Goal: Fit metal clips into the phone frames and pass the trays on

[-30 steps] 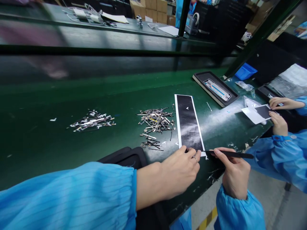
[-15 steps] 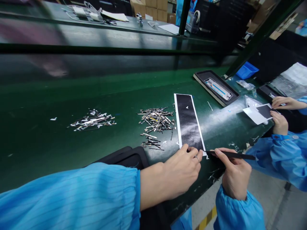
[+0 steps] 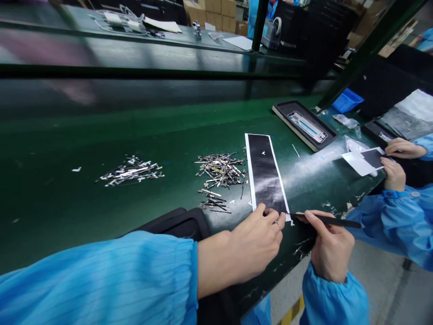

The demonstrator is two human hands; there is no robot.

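Strip [image 3: 265,174] flat on green bench [image 3: 101,212], near end under both hands.

Left hand [image 3: 257,246]: fingertips on strip's near edge, covering it; pressing or pinching, cannot tell. Right hand [image 3: 329,250]: thumb and fingers closed around black tweezers [image 3: 324,220], tip at strip's near right corner, too small to see if anything caught. Scrap pile [image 3: 219,174] just left of strip, pieces too fine to make out. Co-worker's hands [image 3: 394,174] at far right, partly cut off by frame.
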